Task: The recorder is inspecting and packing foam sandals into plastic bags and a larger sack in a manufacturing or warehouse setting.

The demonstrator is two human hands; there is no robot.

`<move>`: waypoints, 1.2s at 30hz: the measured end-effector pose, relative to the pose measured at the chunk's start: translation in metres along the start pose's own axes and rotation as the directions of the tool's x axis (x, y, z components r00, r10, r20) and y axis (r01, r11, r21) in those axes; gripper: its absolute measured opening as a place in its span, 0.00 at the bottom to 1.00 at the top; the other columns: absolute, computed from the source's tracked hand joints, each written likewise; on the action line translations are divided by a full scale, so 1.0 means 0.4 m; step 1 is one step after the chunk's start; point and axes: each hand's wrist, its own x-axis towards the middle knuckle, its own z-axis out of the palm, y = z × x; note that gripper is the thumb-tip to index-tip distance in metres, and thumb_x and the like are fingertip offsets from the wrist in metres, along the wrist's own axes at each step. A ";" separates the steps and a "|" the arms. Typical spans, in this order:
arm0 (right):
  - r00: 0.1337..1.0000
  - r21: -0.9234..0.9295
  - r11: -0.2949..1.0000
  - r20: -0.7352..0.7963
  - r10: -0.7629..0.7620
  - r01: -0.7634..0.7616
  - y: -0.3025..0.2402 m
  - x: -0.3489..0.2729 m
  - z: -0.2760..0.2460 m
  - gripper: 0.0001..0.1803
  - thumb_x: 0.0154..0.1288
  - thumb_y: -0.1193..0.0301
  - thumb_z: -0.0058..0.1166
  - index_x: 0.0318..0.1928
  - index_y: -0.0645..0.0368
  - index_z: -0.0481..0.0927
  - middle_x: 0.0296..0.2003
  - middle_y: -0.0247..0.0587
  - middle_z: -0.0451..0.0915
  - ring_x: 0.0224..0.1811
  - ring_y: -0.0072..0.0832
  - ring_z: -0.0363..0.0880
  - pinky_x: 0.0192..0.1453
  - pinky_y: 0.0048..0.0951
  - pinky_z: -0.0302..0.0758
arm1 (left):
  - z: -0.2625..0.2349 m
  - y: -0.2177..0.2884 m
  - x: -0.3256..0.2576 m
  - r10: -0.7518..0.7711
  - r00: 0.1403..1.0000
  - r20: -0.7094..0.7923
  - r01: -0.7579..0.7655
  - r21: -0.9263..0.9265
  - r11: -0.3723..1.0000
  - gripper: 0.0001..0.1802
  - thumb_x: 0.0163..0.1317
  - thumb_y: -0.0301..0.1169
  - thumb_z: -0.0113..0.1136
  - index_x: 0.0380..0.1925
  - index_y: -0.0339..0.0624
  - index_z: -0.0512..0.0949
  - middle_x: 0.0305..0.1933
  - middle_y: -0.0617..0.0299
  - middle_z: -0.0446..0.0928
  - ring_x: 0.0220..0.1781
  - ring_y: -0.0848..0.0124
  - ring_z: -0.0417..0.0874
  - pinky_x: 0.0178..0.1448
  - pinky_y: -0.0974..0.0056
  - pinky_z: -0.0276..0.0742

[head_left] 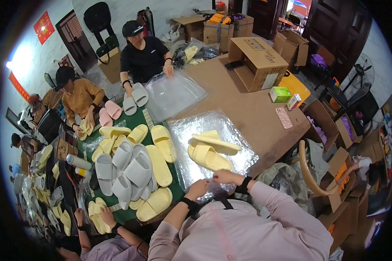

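Observation:
A pair of yellow slippers (210,155) lies on a stack of clear plastic bags (185,138) in front of me, one slipper tipped on its side against the other. At the near edge of the bags, my left hand (198,189) is closed, its fingertips pinching the film. Close beside it, my right hand (223,176) is also closed on the bag's edge. The slippers rest just beyond my fingers, touched by neither hand. The film glares, so the exact fold under my fingertips is hard to see.
Grey slippers (138,165) and more yellow ones (157,204) pile up on the green mat at left. Co-workers handle slippers across and beside me. A cardboard box (259,61), a pink phone (284,118) and a green carton (280,94) stand on the table; a wooden chair (307,174) is at right.

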 end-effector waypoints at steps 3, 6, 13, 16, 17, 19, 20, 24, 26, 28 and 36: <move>0.805 0.208 0.978 -0.576 0.144 -0.026 -0.026 -0.022 -0.123 0.14 0.55 0.63 0.49 0.31 0.61 0.78 0.32 0.47 0.79 0.37 0.42 0.75 0.41 0.36 0.70 | 0.063 -0.034 -0.027 0.029 0.996 0.086 -0.053 0.295 0.954 0.26 0.56 0.39 0.53 0.55 0.49 0.66 0.63 0.46 0.58 0.61 0.51 0.64 0.58 0.49 0.65; 0.535 0.127 0.990 -0.842 0.075 0.061 0.039 0.046 -0.174 0.13 0.56 0.62 0.51 0.29 0.59 0.80 0.33 0.45 0.78 0.43 0.36 0.74 0.43 0.30 0.70 | 0.119 -0.041 -0.052 0.031 0.997 0.065 -0.058 0.459 0.887 0.28 0.55 0.39 0.54 0.58 0.56 0.64 0.66 0.46 0.52 0.67 0.50 0.54 0.64 0.45 0.55; 0.927 0.386 0.922 -0.358 0.111 0.039 0.066 0.167 -0.205 0.17 0.59 0.60 0.47 0.43 0.55 0.80 0.34 0.47 0.80 0.40 0.38 0.77 0.48 0.33 0.71 | 0.167 -0.099 -0.037 0.001 0.996 0.093 -0.047 0.491 0.870 0.32 0.57 0.42 0.52 0.62 0.66 0.57 0.68 0.46 0.47 0.69 0.48 0.48 0.66 0.40 0.47; 0.870 0.036 0.999 -0.493 -0.012 0.033 0.065 0.174 -0.219 0.17 0.60 0.61 0.43 0.43 0.53 0.80 0.33 0.49 0.79 0.40 0.42 0.76 0.46 0.36 0.71 | 0.179 -0.094 -0.047 -0.065 0.996 0.055 0.031 0.476 0.879 0.34 0.58 0.44 0.51 0.64 0.68 0.52 0.68 0.44 0.47 0.69 0.47 0.48 0.66 0.40 0.47; 0.835 -0.134 0.991 -0.547 -0.050 -0.029 0.026 0.137 -0.238 0.16 0.59 0.63 0.41 0.42 0.51 0.80 0.30 0.49 0.78 0.39 0.44 0.75 0.42 0.40 0.71 | 0.181 -0.093 -0.056 -0.053 0.998 0.017 0.040 0.447 0.894 0.32 0.58 0.43 0.51 0.63 0.67 0.54 0.68 0.45 0.48 0.69 0.48 0.49 0.66 0.40 0.47; 0.771 -0.273 0.961 -0.622 -0.138 -0.049 0.018 0.091 -0.253 0.14 0.57 0.63 0.44 0.38 0.53 0.79 0.31 0.47 0.76 0.40 0.41 0.73 0.42 0.46 0.66 | 0.170 -0.068 -0.064 -0.046 0.999 -0.020 0.050 0.416 0.908 0.32 0.57 0.40 0.51 0.63 0.65 0.56 0.67 0.46 0.51 0.69 0.48 0.49 0.66 0.40 0.46; 0.775 -0.243 0.965 -0.627 -0.082 -0.095 0.007 0.073 -0.248 0.14 0.55 0.64 0.45 0.39 0.55 0.78 0.34 0.48 0.75 0.43 0.43 0.71 0.46 0.47 0.64 | 0.176 -0.068 -0.061 -0.065 0.997 -0.028 0.071 0.426 0.902 0.32 0.56 0.37 0.52 0.62 0.64 0.57 0.67 0.46 0.51 0.69 0.48 0.49 0.66 0.40 0.46; 0.879 -0.115 0.975 -0.462 0.118 -0.192 0.079 0.066 -0.218 0.16 0.55 0.63 0.46 0.37 0.62 0.77 0.42 0.53 0.73 0.43 0.49 0.72 0.48 0.46 0.68 | 0.183 -0.063 -0.064 -0.065 0.997 -0.035 0.074 0.432 0.899 0.32 0.53 0.34 0.53 0.61 0.64 0.60 0.66 0.46 0.53 0.68 0.49 0.50 0.65 0.40 0.48; 0.906 0.044 0.975 -0.362 0.219 -0.218 0.120 0.068 -0.192 0.17 0.53 0.60 0.48 0.34 0.61 0.79 0.50 0.53 0.69 0.45 0.48 0.73 0.50 0.39 0.69 | 0.179 -0.051 -0.060 -0.081 0.996 -0.028 0.085 0.393 0.916 0.31 0.53 0.32 0.54 0.60 0.57 0.62 0.65 0.46 0.53 0.67 0.47 0.52 0.65 0.42 0.51; 0.930 0.136 0.976 -0.307 0.204 -0.169 0.229 0.080 -0.133 0.17 0.53 0.58 0.49 0.36 0.54 0.81 0.56 0.52 0.65 0.54 0.46 0.69 0.54 0.42 0.67 | 0.188 -0.033 -0.039 -0.044 0.969 -0.243 0.112 0.276 0.955 0.30 0.53 0.32 0.54 0.59 0.48 0.62 0.65 0.46 0.54 0.66 0.47 0.54 0.65 0.47 0.55; 0.959 -0.181 0.981 -0.282 0.016 -0.070 0.155 0.103 -0.089 0.22 0.51 0.56 0.49 0.50 0.37 0.75 0.63 0.58 0.52 0.63 0.54 0.54 0.58 0.60 0.57 | 0.187 -0.060 -0.024 0.174 0.982 0.067 -0.187 0.371 0.910 0.33 0.54 0.38 0.55 0.62 0.57 0.57 0.65 0.53 0.55 0.65 0.56 0.60 0.63 0.49 0.58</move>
